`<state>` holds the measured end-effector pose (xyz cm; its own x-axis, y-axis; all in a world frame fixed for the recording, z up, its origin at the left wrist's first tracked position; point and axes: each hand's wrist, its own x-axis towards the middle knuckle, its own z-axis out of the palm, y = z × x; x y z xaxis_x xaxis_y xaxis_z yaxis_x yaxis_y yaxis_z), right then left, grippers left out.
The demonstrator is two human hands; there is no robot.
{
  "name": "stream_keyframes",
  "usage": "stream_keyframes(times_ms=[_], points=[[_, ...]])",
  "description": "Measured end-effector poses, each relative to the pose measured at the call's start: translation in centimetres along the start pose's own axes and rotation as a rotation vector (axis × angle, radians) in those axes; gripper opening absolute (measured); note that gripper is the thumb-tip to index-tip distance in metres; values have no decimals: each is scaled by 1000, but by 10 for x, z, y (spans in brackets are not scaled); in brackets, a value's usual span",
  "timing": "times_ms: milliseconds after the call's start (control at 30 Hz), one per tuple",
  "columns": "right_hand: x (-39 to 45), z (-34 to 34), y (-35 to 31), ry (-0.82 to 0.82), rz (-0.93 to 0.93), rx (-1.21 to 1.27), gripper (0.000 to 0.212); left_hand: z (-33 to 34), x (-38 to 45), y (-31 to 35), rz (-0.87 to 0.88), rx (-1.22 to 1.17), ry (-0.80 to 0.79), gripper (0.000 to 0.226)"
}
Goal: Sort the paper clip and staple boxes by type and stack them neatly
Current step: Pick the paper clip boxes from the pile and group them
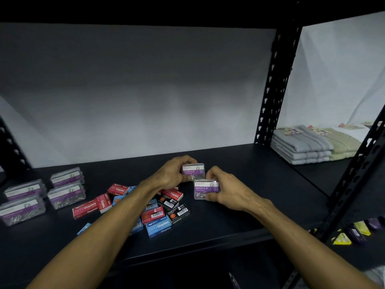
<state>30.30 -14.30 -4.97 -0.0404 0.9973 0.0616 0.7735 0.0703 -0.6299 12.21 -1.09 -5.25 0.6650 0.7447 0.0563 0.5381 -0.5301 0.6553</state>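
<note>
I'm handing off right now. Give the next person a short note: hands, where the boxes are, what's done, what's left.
Left hand grips one paper clip box; right hand grips a second paper clip box, both just above the shelf.
Done: stacked paper clip boxes grouped at far left.
Left: add these two boxes to that group, then sort the mixed staple boxes, red, blue and black, lying jumbled mid-shelf, and stack them.
Folded towels to the right are not part of the job.
</note>
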Motion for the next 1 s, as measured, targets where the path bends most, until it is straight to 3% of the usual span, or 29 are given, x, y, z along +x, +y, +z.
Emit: stream_keyframes(times_ms=[367, 767, 1000], points=[[2, -2, 13, 110, -42, -58, 37, -4, -3, -1, -28, -25, -15, 48], [10, -14, 6, 115, -13, 66, 34, -35, -30, -3, -28, -192, 216, 34], [34, -1, -29, 87, -72, 59, 47, -75, -76, -26, -43, -185, 291, 38]])
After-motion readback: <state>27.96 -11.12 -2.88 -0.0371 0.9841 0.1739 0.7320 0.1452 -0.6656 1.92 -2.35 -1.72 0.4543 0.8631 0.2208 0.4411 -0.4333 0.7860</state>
